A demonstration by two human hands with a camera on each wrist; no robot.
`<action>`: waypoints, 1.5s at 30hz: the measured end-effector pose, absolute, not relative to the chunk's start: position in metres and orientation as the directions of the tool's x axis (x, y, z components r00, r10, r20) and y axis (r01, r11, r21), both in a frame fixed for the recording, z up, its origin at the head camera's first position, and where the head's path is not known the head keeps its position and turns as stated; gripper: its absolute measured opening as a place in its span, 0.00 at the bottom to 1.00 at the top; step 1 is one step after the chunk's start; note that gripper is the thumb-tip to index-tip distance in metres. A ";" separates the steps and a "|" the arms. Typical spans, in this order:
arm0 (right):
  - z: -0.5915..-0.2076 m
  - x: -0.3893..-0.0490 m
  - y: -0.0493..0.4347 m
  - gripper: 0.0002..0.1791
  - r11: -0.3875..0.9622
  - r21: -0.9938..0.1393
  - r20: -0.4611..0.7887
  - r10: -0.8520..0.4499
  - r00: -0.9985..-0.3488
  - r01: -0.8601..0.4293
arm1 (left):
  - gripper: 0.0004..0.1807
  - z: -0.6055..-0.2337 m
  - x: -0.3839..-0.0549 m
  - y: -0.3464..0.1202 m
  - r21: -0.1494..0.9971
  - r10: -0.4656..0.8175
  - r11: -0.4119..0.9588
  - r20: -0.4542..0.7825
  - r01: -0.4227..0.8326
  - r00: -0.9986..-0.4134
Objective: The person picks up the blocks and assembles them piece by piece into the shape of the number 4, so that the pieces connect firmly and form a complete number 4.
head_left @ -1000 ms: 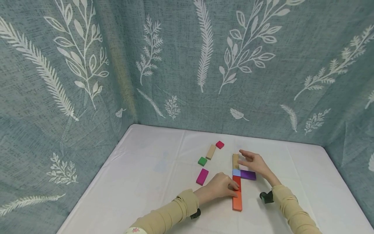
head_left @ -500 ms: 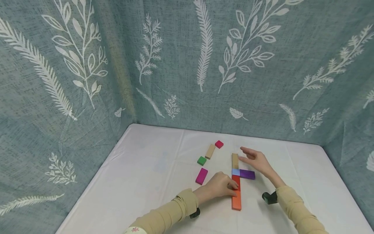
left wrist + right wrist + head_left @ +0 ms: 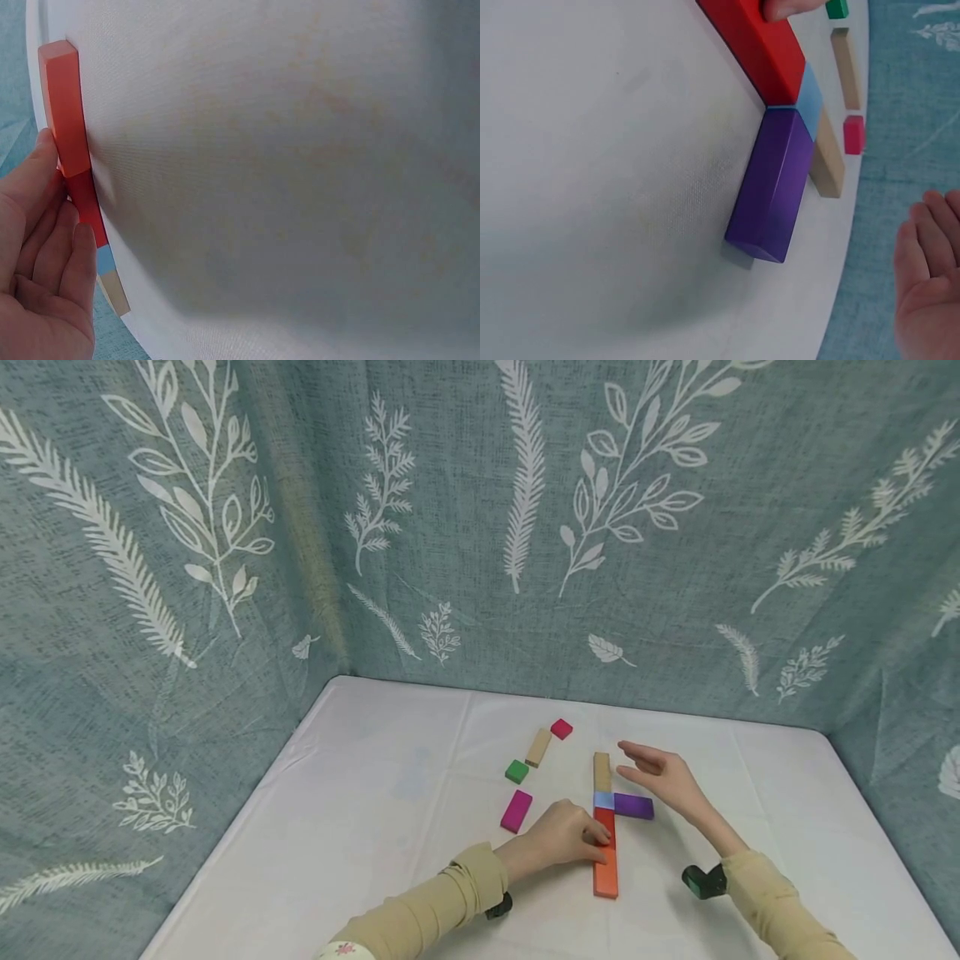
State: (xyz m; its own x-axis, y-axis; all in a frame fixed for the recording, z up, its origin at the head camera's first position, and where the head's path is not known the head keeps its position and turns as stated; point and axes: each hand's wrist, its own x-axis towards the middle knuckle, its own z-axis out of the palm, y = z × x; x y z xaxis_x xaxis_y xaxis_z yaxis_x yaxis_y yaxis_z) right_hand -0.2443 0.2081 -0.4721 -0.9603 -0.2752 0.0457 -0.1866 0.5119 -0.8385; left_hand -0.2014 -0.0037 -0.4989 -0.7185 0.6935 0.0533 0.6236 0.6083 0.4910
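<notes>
Grey-teal woven fabric drapery (image 3: 465, 510), printed with white fern fronds (image 3: 522, 485) and white leafy sprigs (image 3: 381, 477), hangs around the left, far and right sides of a white-cloth-covered table (image 3: 375, 760) with rounded far corners, under soft light.

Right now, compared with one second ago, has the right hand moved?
Yes: in the head view, the right hand has shifted slightly rightward from the tan block adjoining the light blue block; where its thumb overlapped the tan, a gap now shows.

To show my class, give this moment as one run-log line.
left hand: touching red block and orange block | right hand: empty, beside tan block | blue block: between tan and red | purple block: beside blue
</notes>
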 end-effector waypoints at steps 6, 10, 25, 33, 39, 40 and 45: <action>-0.471 -0.237 0.209 0.31 0.506 -0.840 0.063 -0.268 -0.961 -0.196 | 0.12 -0.499 -0.201 -0.003 0.484 0.685 0.622 0.045 0.616 -0.727; -0.468 -0.230 0.209 0.30 0.501 -0.845 0.051 -0.269 -0.962 -0.185 | 0.12 -0.500 -0.201 -0.002 0.479 0.679 0.629 0.044 0.612 -0.733; -0.464 -0.211 0.206 0.29 0.525 -0.828 0.060 -0.268 -0.962 -0.198 | 0.12 -0.499 -0.201 -0.002 0.476 0.691 0.607 0.079 0.636 -0.718; -0.469 -0.200 0.204 0.26 0.520 -0.820 0.082 -0.309 -0.948 -0.240 | 0.12 -0.499 -0.201 -0.001 0.490 0.683 0.619 0.052 0.615 -0.729; -0.478 -0.195 0.198 0.23 0.551 -0.793 0.094 -0.311 -0.946 -0.260 | 0.12 -0.499 -0.201 -0.001 0.485 0.678 0.623 0.055 0.613 -0.733; -0.480 -0.194 0.197 0.22 0.552 -0.791 0.094 -0.314 -0.945 -0.262 | 0.12 -0.499 -0.201 -0.001 0.486 0.677 0.623 0.058 0.613 -0.733; -0.489 -0.190 0.192 0.21 0.549 -0.792 0.105 -0.308 -0.945 -0.267 | 0.12 -0.499 -0.201 -0.002 0.489 0.680 0.619 0.060 0.615 -0.731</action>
State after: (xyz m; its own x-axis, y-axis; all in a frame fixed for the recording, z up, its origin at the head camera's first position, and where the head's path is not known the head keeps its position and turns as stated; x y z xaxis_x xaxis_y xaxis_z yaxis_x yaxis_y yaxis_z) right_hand -0.1902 0.1921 -0.4888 -0.9455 -0.3084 0.1048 -0.2669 0.5491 -0.7920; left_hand -0.2014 -0.0015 -0.4994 -0.7312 0.6795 0.0596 0.6149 0.6188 0.4888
